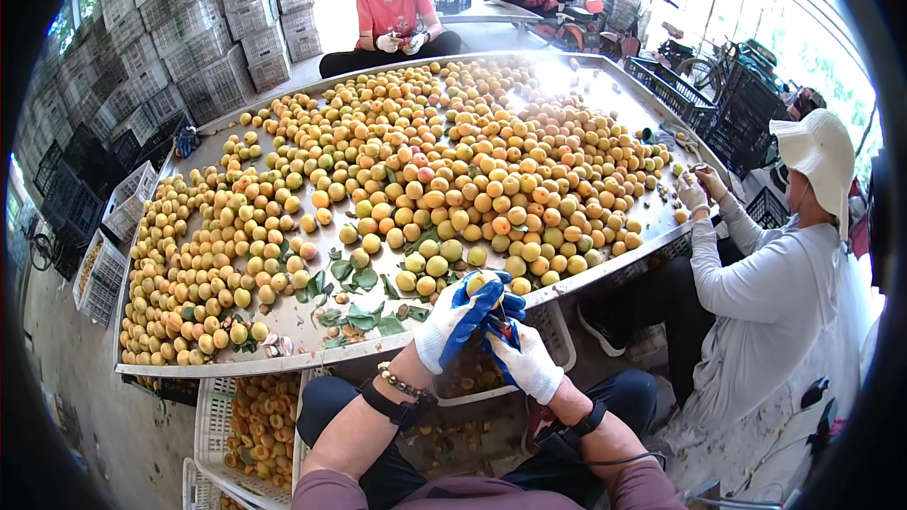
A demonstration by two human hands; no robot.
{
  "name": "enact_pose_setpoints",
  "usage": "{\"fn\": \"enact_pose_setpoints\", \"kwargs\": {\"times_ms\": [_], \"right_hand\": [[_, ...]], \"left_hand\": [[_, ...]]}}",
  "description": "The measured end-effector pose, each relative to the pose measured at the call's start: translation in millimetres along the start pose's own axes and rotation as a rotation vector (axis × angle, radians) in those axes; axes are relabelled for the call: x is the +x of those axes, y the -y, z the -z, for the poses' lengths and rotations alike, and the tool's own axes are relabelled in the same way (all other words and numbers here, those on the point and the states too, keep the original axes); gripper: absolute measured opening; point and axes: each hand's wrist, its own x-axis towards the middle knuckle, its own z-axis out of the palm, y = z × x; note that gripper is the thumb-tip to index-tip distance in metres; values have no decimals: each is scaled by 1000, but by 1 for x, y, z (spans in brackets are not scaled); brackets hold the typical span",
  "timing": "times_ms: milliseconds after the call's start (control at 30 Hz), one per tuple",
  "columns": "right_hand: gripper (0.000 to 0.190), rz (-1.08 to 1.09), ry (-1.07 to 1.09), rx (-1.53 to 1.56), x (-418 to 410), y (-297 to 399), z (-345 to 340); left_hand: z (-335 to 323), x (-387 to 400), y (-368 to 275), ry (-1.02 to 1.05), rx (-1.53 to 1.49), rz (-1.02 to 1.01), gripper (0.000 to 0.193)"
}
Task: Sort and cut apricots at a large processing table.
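My left hand [453, 322], in a white knit glove with blue coating, holds a yellow apricot [477, 283] between its fingers, just past the near edge of the metal table [234, 367]. Close against it on the right, my right hand [528, 358], gloved alike, grips a small hand tool [502, 326] with some red on it; its blade end meets the fruit and is partly hidden by my fingers. Whole apricots [453, 177] cover much of the tabletop. Green leaves [363, 319] and brown scraps lie on the metal to the left of my hands.
Beneath the table's near edge stand a white plastic crate [212, 425] of halved apricots and another crate [567, 343] below my hands. A co-worker in a white hat [815, 156] sits at the right; another in a red shirt [397, 10] sits at the far side. Stacked crates [177, 21] rise at left.
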Motion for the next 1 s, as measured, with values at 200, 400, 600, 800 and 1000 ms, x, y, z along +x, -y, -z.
{"fn": "enact_pose_setpoints", "kwargs": {"times_ms": [200, 400, 600, 800, 1000], "right_hand": [[16, 202, -40, -255, 0, 8, 5], [18, 198, -33, -249, 4, 8, 1], [15, -213, 133, 335, 3, 11, -5], [17, -350, 347, 687, -9, 16, -1], [18, -381, 499, 840, -8, 9, 3]], "left_hand": [[4, 0, -13, 53, 268, -77, 51], [10, 2, -20, 32, 626, -171, 56], [1, 4, -14, -159, 672, -139, 41], [13, 5, -9, -73, 586, -112, 37], [7, -2, -19, 79, 417, -17, 39]]}}
